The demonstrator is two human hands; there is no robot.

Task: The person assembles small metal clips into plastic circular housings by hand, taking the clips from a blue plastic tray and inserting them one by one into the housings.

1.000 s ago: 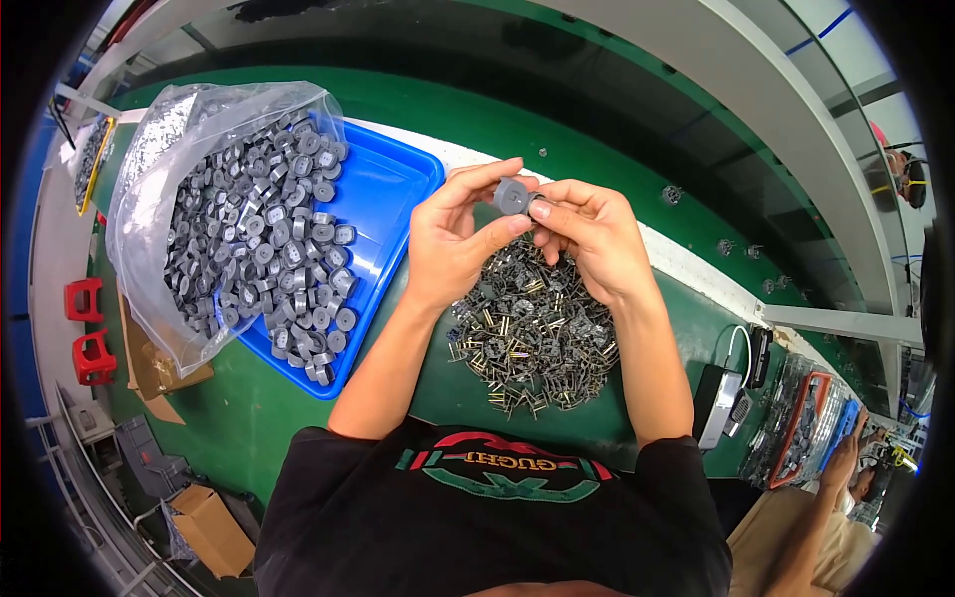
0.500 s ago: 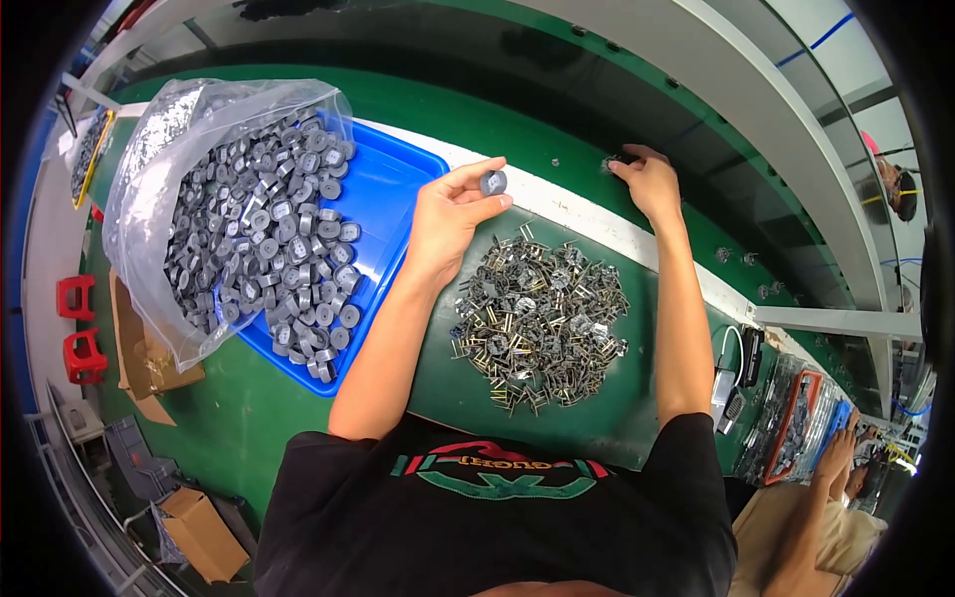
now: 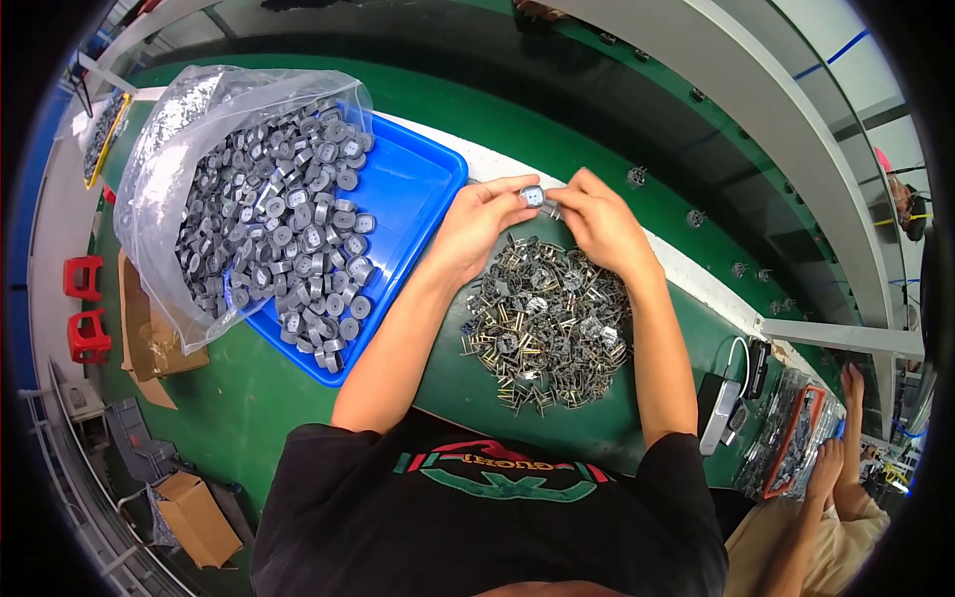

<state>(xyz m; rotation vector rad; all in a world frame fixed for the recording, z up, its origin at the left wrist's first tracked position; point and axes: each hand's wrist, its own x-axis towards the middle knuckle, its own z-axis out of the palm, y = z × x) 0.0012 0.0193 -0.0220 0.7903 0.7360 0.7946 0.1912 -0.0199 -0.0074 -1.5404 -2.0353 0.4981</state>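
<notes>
In my left hand [image 3: 476,224], a small grey round plastic cap [image 3: 532,196] is pinched between thumb and fingers, its pale face turned up. My right hand [image 3: 600,221] has its fingertips pressed together right beside the cap. A small shiny bit shows under those fingertips, too small to name. Both hands are above the white table edge [image 3: 652,249]. Below them lies a heap of metal-pinned parts [image 3: 547,328] on the green tabletop. To the left, a blue tray [image 3: 413,189] carries a clear plastic bag [image 3: 149,214] spilling many grey caps [image 3: 288,234].
Beyond the white edge, several pinned parts [image 3: 694,217] sit spaced along a green strip [image 3: 587,149]. A grey metal beam [image 3: 786,99] arches over it. A white device with a cable [image 3: 718,413] lies at the right, near a co-worker's hands [image 3: 828,463]. Red stools [image 3: 88,336] stand far left.
My right hand has come back from the green strip to the cap in my left hand. The left hand has shifted slightly right, and the cap's pale face is now plainer.
</notes>
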